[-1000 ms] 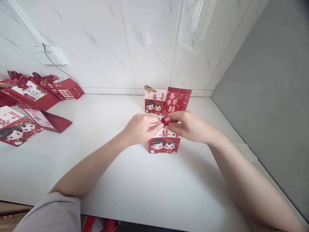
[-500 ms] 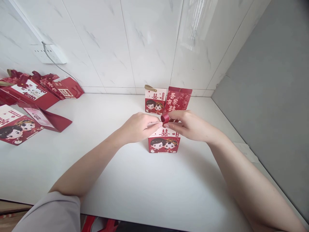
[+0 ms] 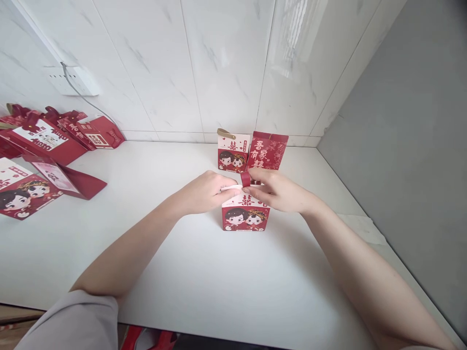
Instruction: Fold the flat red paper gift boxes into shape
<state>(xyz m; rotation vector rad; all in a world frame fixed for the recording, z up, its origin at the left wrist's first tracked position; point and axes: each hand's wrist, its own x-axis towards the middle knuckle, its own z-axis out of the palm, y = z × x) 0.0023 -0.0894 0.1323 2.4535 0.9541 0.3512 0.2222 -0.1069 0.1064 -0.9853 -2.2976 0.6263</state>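
A red and white gift box point(image 3: 245, 219) with two cartoon faces stands upright on the white table in front of me. My left hand point(image 3: 208, 193) pinches the white top edge of the box from the left. On the other side, my right hand point(image 3: 276, 188) has thumb and fingers closed around a dark red ribbon point(image 3: 245, 179) at the top of the box. The ribbon forms a loop above the edge. My fingers hide how it passes through the box top.
Behind stand a matching small box point(image 3: 233, 153) with a gold handle and a red box point(image 3: 268, 149). Several red bags point(image 3: 51, 138) and a box point(image 3: 27, 192) with an open red card point(image 3: 69, 177) lie left. A cable hangs from the wall socket point(image 3: 71, 80).
The ribbon loop now looks flatter and more upright in my right hand. Both hands stay at the top of the box, and the whole view has shifted slightly.
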